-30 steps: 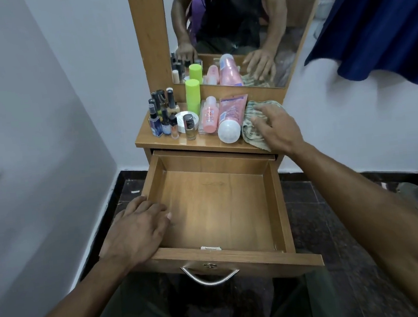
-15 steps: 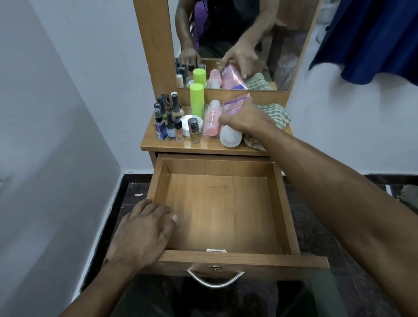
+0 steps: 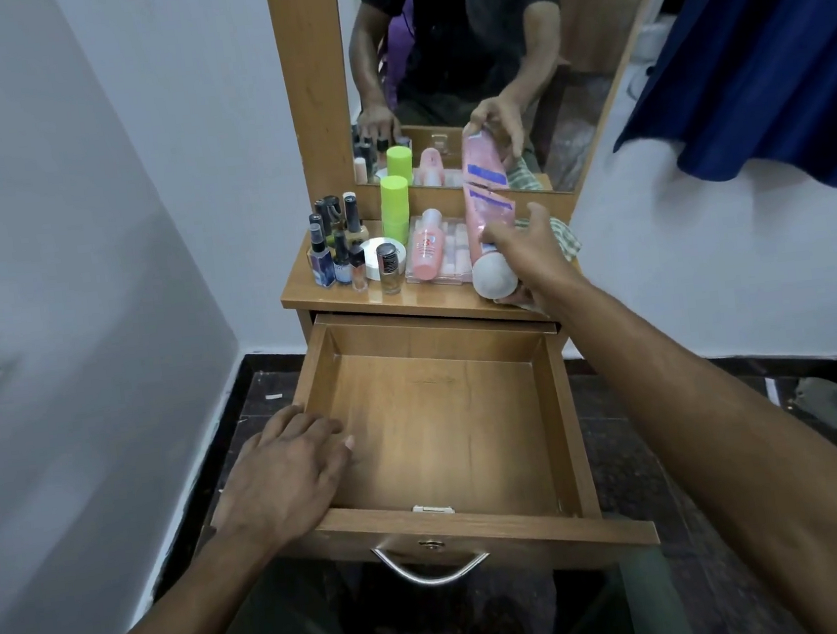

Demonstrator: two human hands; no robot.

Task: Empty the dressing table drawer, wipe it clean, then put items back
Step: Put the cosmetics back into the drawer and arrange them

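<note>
Refilling the drawer: first item in hand

Head view: the right hand (image 3: 528, 253) curls its fingers round the pink tube (image 3: 488, 221), cap toward the wrist, likely to carry it to the bare drawer (image 3: 562, 405) that stands open below and nearer than the fingertips. The left hand (image 3: 288, 470) lies flat with relaxed fingers over the drawer's left wall, apparently steadying it. Bottles (image 3: 342, 252) stand left of the right-hand fingers, the cloth (image 3: 566, 242) just right of them.
</note>
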